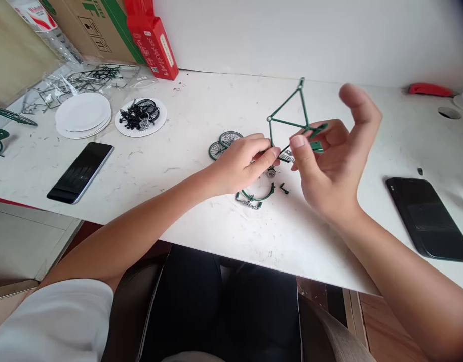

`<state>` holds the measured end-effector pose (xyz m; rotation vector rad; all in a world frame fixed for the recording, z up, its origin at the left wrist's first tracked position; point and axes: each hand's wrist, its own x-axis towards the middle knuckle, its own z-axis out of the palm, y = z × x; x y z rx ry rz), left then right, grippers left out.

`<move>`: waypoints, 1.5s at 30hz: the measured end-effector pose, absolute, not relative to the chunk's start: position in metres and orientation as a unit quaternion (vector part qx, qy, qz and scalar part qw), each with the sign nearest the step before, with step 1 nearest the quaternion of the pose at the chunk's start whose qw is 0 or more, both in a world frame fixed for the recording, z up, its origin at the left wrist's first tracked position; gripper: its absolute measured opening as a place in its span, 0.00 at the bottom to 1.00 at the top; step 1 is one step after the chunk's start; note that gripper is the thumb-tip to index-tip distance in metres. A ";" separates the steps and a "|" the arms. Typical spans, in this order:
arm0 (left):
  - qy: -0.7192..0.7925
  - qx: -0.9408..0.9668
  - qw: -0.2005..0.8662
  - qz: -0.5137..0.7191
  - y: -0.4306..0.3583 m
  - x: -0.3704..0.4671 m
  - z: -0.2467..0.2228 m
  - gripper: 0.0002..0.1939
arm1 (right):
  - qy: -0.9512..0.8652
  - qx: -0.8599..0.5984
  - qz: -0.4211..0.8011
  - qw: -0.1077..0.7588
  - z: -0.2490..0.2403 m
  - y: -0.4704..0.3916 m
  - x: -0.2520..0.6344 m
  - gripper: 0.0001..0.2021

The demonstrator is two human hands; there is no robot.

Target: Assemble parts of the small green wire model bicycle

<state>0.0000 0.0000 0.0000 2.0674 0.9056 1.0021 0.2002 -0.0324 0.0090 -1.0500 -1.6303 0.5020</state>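
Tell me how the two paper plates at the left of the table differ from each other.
The left plate is bare on top, while the right plate holds a pile of small black parts. The left plate looks like a stack of several plates, thick at its edge; the right plate seems to be a single one. The left plate also appears larger in the picture. Both are white, round and lie flat on the white table, close beside each other.
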 end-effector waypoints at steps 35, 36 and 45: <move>0.415 0.686 0.307 0.514 0.021 -0.011 -0.012 0.14 | -0.756 -0.459 0.162 0.437 -0.009 -0.015 0.212 0.20; 0.419 0.683 0.298 0.519 0.022 -0.012 -0.013 0.15 | -0.757 -0.465 0.163 0.430 -0.009 -0.013 0.214 0.21; 0.439 0.662 0.250 0.553 0.030 -0.016 -0.013 0.18 | -0.811 -0.466 0.149 0.321 -0.007 -0.001 0.231 0.22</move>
